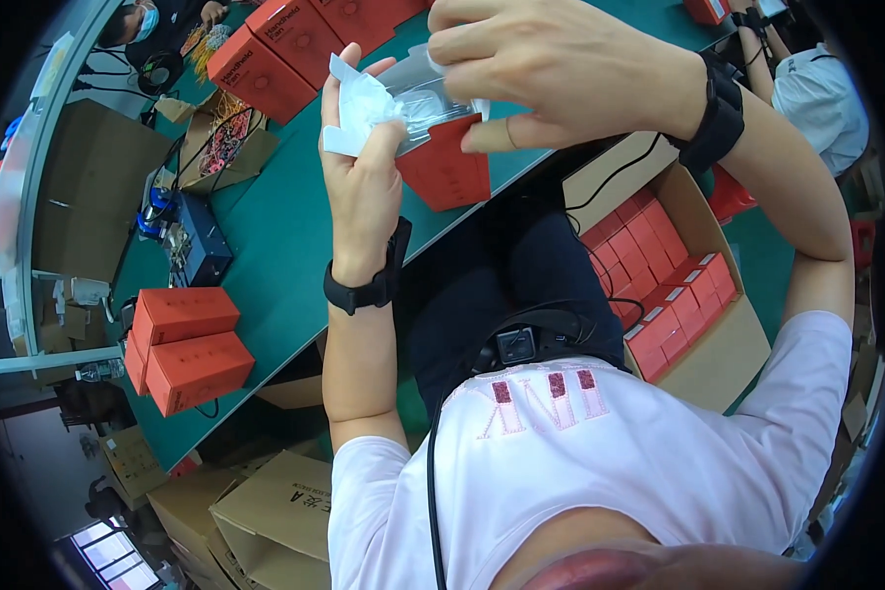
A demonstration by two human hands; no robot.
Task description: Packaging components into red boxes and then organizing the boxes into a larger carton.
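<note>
An open red carton (447, 167), roughly upright, is by the tabletop (290, 226) edge; clear plastic (425, 106) shows inside.

You have dark lettering (239, 67) on red cartons (277, 90), upper left; pink letters (558, 401) across your T-shirt (521, 472); black print (310, 500) on a cardboard box (265, 521), lower left.

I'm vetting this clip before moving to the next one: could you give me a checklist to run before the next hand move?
1. Left hand supporting the opened red box: ok.
2. Right hand at the box's edge: ok, thumb against it.
3. White flaps closed: not ok, standing open.
4. Clear plastic fully inside: cannot tell, hands partly cover it.
5. Carton beside the lap open: ok, red boxes visible inside.
</note>
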